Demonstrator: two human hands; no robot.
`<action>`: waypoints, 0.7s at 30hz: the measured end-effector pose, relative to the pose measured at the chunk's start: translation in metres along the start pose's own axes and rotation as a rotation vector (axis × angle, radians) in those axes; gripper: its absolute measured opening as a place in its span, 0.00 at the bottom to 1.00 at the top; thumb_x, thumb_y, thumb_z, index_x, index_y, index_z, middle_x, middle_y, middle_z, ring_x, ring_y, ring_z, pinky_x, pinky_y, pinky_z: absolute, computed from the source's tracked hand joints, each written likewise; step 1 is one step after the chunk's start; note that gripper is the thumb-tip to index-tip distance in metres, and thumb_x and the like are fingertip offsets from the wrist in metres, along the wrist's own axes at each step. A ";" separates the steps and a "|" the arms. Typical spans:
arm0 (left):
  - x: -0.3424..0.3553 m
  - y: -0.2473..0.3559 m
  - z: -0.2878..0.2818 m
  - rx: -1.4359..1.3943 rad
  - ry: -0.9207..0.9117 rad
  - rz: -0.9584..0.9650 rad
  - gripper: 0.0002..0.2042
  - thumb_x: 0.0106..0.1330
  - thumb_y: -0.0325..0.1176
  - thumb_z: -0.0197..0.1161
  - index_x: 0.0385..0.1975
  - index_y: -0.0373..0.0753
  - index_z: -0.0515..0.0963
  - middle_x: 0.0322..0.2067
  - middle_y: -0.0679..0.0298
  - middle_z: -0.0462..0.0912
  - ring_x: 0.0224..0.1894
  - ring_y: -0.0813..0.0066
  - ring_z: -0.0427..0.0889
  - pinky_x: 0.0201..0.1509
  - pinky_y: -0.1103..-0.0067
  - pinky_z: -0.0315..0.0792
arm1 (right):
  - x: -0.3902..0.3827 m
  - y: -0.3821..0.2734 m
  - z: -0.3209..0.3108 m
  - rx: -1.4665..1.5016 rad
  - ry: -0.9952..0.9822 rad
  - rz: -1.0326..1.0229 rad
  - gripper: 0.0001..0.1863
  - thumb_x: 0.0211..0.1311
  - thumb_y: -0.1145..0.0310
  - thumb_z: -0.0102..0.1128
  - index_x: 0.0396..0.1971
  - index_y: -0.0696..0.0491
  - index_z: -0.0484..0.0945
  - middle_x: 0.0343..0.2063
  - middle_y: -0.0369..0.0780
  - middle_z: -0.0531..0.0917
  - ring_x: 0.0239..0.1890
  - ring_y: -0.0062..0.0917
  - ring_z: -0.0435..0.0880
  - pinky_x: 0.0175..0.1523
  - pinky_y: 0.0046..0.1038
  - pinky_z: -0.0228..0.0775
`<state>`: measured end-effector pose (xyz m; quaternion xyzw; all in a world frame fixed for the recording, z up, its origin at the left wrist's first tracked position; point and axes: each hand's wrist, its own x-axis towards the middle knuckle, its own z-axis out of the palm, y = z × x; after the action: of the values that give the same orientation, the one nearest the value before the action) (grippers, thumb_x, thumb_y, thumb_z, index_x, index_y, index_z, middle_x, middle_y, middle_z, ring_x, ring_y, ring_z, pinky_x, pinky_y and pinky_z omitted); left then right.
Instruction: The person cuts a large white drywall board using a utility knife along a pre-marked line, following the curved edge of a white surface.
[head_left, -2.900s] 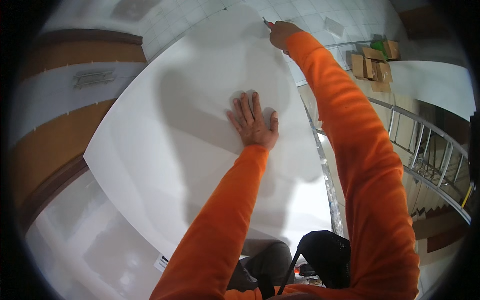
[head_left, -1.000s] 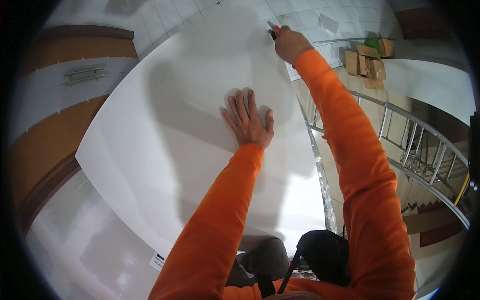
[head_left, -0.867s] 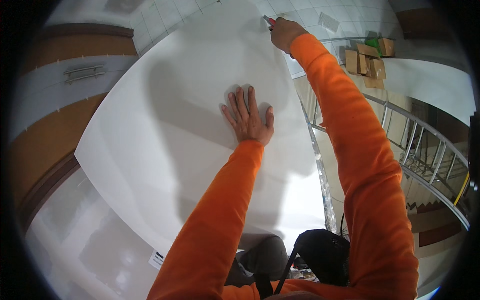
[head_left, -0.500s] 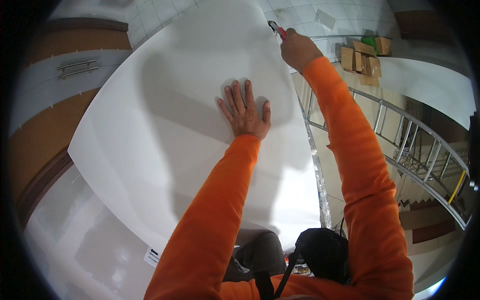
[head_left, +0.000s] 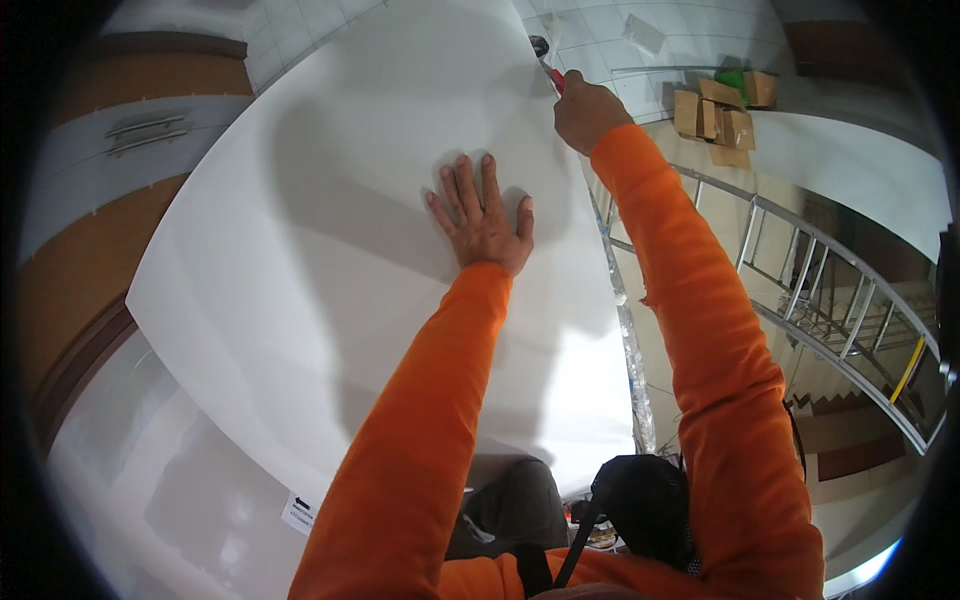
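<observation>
Tool [head_left: 557,79], right hand [head_left: 592,111], slanted; pointing forward-left

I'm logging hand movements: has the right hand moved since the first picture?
Yes: judged against the cardboard boxes, the right hand has shifted rightward, closer to them, and lower in the view.

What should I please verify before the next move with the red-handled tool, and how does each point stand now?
1. Left hand spread flat on the white sheet: ok.
2. Left hand apart from the red-handled tool: ok.
3. Right hand gripping the tool at the sheet's right edge: ok.
4. Tool's tip touching the sheet: cannot tell, too small.
5. Right hand apart from the metal ladder: ok.
</observation>
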<state>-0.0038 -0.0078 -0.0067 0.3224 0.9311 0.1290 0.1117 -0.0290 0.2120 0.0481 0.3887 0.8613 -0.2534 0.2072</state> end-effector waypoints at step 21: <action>-0.001 0.004 -0.001 -0.013 -0.032 -0.014 0.37 0.68 0.52 0.55 0.74 0.45 0.51 0.74 0.53 0.45 0.78 0.49 0.37 0.77 0.47 0.29 | -0.025 0.015 0.018 0.066 0.083 0.003 0.16 0.67 0.66 0.46 0.49 0.61 0.67 0.37 0.60 0.83 0.43 0.57 0.83 0.51 0.51 0.74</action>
<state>-0.0008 -0.0054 -0.0045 0.3169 0.9307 0.1288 0.1296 0.0009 0.1959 0.0440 0.4067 0.8598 -0.2649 0.1589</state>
